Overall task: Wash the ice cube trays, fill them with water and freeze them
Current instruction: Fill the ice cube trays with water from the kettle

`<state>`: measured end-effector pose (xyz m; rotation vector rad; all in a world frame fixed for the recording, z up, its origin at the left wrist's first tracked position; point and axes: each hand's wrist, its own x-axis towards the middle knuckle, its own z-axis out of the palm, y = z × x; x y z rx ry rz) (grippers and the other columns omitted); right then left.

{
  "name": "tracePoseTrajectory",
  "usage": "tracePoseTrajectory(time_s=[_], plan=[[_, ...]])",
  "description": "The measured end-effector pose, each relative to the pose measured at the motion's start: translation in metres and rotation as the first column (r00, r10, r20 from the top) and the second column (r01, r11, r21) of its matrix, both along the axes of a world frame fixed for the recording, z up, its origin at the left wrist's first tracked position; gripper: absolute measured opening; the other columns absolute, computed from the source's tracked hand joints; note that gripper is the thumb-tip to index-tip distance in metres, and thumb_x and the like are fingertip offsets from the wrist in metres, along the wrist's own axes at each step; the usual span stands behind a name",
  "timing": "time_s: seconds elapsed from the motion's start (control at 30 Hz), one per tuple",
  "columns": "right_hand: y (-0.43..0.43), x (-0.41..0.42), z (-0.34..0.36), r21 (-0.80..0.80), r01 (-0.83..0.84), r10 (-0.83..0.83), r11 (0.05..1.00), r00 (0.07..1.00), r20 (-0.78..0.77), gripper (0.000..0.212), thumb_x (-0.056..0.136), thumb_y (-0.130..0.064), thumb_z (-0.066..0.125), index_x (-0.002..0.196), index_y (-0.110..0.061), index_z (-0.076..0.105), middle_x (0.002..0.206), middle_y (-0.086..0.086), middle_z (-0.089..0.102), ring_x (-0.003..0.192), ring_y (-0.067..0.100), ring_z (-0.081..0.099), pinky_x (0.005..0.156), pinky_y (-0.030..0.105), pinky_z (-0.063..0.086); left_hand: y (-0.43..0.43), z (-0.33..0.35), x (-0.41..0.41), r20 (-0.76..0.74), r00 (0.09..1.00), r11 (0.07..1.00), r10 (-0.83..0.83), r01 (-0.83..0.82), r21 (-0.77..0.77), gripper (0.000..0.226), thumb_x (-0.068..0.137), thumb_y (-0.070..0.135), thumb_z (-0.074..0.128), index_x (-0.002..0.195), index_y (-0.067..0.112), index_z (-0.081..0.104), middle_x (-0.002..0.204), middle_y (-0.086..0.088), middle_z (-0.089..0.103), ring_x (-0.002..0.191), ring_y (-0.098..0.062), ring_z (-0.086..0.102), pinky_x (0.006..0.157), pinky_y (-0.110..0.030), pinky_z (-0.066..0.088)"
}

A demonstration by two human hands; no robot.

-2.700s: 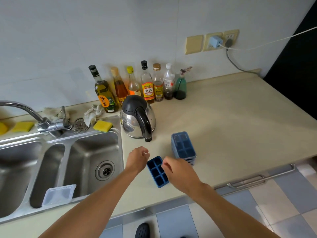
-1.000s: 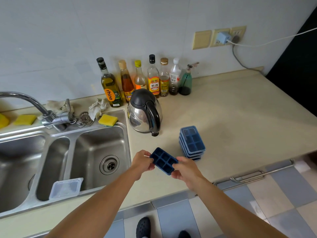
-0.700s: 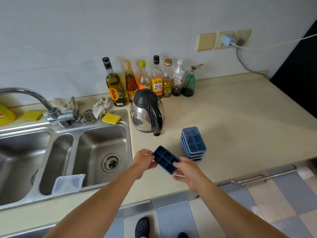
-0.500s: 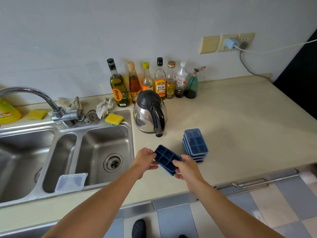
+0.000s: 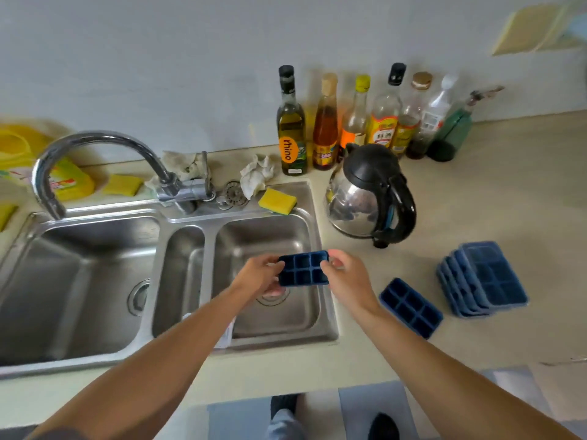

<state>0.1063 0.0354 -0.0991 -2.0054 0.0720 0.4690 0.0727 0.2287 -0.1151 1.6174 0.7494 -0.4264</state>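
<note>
1 head camera looks closely down over sink (image 5: 79, 265).

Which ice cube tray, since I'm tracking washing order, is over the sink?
The ice cube tray gripped by left hand and right hand; the single tray and stack sit on the counter.

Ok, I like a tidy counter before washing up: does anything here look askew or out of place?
The stack of ice cube trays on the counter is fanned sideways, not squared. The sink strainer lies on the ledge behind the right basin, beside a crumpled cloth, not in a drain. Nothing looks spilled or broken.
</note>
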Motion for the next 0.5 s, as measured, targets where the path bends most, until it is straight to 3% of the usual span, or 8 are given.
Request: tracePoseTrajectory(time_s=[0.07, 0.17, 0.23, 0.37, 0.5], plan=[[0.042, 0.006, -0.020, -0.003, -0.044, 0.043, 0.999, 0.997, -0.057, 0.023, 0.093, -0.017, 0.056, 0.109, -0.002, 0.065, 0.104, 0.020, 0.069, 0.091, 0.024, 0.067, 0.078, 0.044, 0.056, 0.041, -0.012, 0.000, -0.046, 0.999, 1.000, 0.015, -0.015, -0.007, 0.024, 0.103, 0.018, 0.056, 0.124, 0.010, 0.063, 0.106, -0.018, 0.073, 0.081, -0.028, 0.074, 0.073, -0.037, 0.063], [0.087, 0.017, -0.054, -0.022, -0.045, 0.041, 0.999, 0.985, -0.169, 0.027, 0.095, -0.017, 0.057, 0.118, -0.005, 0.060, 0.110, 0.015, 0.067, 0.101, 0.032, 0.066, 0.090, 0.055, 0.057, 0.084, -0.036, 0.004, -0.130, 0.991, 1.000, 0.007, -0.005, 0.014, 0.021, 0.102, 0.019, 0.056, 0.121, 0.013, 0.063, 0.098, -0.012, 0.073, 0.070, -0.018, 0.073, 0.058, -0.026, 0.057], [0.103, 0.024, -0.079, -0.019, -0.025, 0.020, 1.000, 0.974, -0.228, 0.033, 0.096, -0.017, 0.058, 0.128, -0.013, 0.057, 0.117, 0.007, 0.066, 0.107, 0.025, 0.064, 0.096, 0.051, 0.056, 0.099, -0.056, 0.010, -0.181, 0.983, 1.000, -0.014, 0.018, 0.021, 0.019, 0.103, 0.020, 0.054, 0.119, 0.017, 0.063, 0.098, -0.010, 0.073, 0.074, -0.017, 0.072, 0.058, -0.027, 0.056], [0.116, 0.031, -0.120, -0.054, 0.028, -0.045, 0.998, 0.940, -0.338, 0.046, 0.097, -0.017, 0.058, 0.142, -0.013, 0.049, 0.132, 0.006, 0.059, 0.115, 0.023, 0.060, 0.103, 0.047, 0.053, 0.108, -0.097, 0.019, -0.229, 0.971, 0.996, -0.076, 0.086, 0.035, 0.017, 0.102, 0.017, 0.049, 0.111, 0.015, 0.063, 0.097, -0.009, 0.072, 0.085, -0.020, 0.071, 0.069, -0.029, 0.059], [0.120, 0.031, -0.146, -0.077, 0.003, -0.035, 0.997, 0.907, -0.420, 0.041, 0.099, -0.016, 0.058, 0.139, -0.013, 0.050, 0.130, 0.008, 0.058, 0.114, 0.022, 0.059, 0.105, 0.048, 0.051, 0.110, -0.132, 0.023, -0.266, 0.960, 0.991, -0.090, 0.114, 0.075, 0.019, 0.101, 0.017, 0.049, 0.114, 0.016, 0.063, 0.101, -0.008, 0.069, 0.092, -0.021, 0.068, 0.067, -0.030, 0.057]])
